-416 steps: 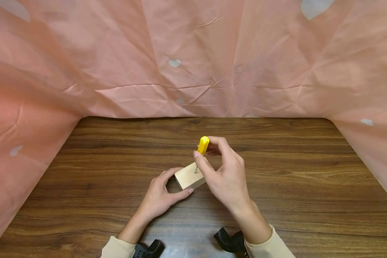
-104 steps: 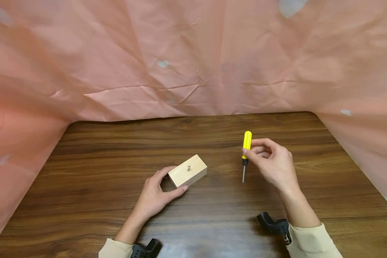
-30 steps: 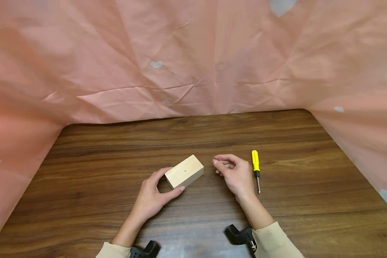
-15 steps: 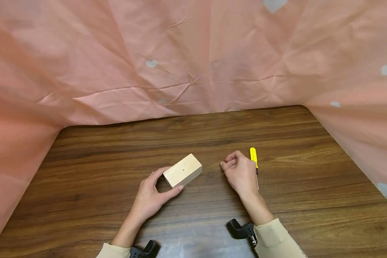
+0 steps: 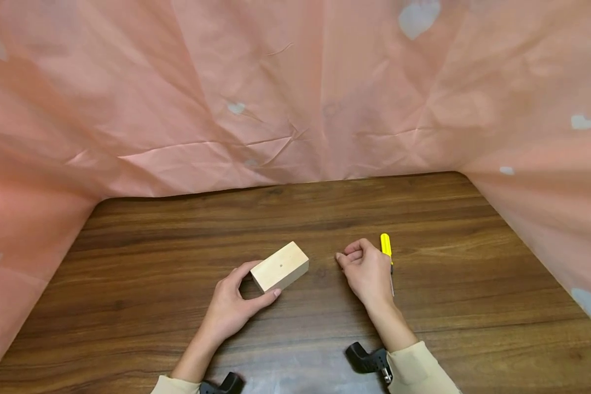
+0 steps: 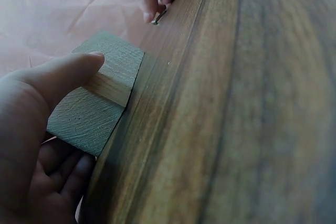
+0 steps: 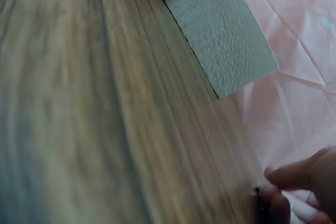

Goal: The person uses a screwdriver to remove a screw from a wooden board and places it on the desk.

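A pale wooden block (image 5: 280, 268) with a small hole in its top lies on the table. My left hand (image 5: 231, 303) grips its near-left end, thumb on the front side (image 6: 97, 106) and fingers behind. To the right, my right hand (image 5: 366, 271) is low at the tabletop, thumb and forefinger together. A small metal screw (image 6: 155, 22) shows at those fingertips in the left wrist view, close to the wood surface. In the right wrist view its dark end (image 7: 256, 190) is partly hidden by the fingers. A yellow-handled screwdriver (image 5: 386, 245) lies just beyond the right hand, its shaft partly covered.
The brown wood-grain table (image 5: 177, 235) is bounded at the back and sides by a pink cloth (image 5: 285, 109) with pale hearts. Black wrist-worn devices (image 5: 366, 358) sit below both wrists.
Earlier the screw stood in the block and my right hand held the screwdriver. The screwdriver now lies on the table, the screw is out, and my right hand has moved slightly right and down with it.
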`<action>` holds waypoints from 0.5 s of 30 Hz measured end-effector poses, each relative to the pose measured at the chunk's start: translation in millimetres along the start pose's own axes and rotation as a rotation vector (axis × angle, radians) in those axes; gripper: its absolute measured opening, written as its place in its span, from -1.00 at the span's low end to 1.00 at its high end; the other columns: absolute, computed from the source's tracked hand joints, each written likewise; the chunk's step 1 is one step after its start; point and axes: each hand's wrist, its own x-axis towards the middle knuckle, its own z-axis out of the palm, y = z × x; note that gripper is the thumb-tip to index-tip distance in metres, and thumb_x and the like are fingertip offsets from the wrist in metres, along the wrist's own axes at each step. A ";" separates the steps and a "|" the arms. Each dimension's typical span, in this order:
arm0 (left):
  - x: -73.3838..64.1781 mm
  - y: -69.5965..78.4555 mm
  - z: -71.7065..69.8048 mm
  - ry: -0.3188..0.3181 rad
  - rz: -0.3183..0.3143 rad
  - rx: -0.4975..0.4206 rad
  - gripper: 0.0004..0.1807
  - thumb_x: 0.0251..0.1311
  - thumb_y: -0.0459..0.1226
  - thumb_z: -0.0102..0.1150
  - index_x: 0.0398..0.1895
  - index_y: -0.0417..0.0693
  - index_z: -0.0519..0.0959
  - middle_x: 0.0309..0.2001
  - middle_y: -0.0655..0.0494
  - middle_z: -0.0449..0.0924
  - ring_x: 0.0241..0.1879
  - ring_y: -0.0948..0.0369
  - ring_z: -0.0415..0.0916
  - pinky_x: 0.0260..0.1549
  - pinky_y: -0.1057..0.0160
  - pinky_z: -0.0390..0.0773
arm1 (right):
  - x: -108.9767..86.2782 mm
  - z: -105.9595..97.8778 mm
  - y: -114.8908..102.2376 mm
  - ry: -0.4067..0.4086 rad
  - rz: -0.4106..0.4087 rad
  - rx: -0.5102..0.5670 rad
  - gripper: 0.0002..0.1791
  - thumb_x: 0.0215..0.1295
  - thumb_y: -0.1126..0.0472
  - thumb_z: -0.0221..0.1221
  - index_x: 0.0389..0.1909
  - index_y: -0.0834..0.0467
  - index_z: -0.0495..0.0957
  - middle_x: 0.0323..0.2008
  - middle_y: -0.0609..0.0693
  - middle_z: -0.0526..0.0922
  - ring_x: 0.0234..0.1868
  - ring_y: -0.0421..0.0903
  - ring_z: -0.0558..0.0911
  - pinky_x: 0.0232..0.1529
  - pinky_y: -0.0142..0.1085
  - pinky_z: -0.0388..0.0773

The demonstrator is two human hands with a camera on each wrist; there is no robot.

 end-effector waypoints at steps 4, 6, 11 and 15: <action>-1.4 -1.0 1.1 -0.006 -0.005 -0.005 -0.38 0.07 -0.01 0.69 0.23 0.37 0.66 0.12 0.29 0.76 0.10 0.24 0.63 0.26 -0.02 0.50 | -1.0 -6.6 1.0 -0.054 0.047 0.089 -0.79 0.31 0.16 0.47 -0.26 0.20 0.69 -0.49 0.04 0.79 -0.59 -0.25 0.70 -0.48 -0.41 0.55; -1.0 -0.3 1.4 -0.014 -0.005 -0.008 -0.37 0.07 0.01 0.69 0.24 0.37 0.66 0.12 0.29 0.76 0.09 0.24 0.62 0.26 -0.02 0.50 | -1.1 -14.1 -1.7 -0.079 0.049 0.110 -0.76 0.32 0.12 0.47 -0.24 0.20 0.70 -0.48 0.04 0.79 -0.59 -0.19 0.73 -0.50 -0.39 0.57; -1.6 3.1 -0.6 -0.026 0.015 -0.011 -0.30 0.23 0.01 0.57 0.42 0.18 0.56 0.24 0.16 0.73 0.20 0.18 0.64 0.27 -0.02 0.57 | -6.4 -42.1 -10.8 -0.133 -0.046 0.042 -0.68 0.37 -0.04 0.46 -0.13 0.13 0.73 -0.34 0.01 0.83 -0.39 -0.17 0.77 -0.33 -0.39 0.62; -4.6 12.6 -18.1 0.001 0.032 0.081 -0.30 0.53 0.05 0.25 0.57 -0.08 0.39 0.44 -0.06 0.57 0.41 -0.03 0.52 0.41 -0.16 0.50 | -12.4 -72.5 -11.6 -0.146 -0.229 -0.113 -0.51 0.45 -0.15 0.37 0.14 0.14 0.68 -0.02 0.10 0.82 -0.03 0.04 0.78 0.04 -0.10 0.71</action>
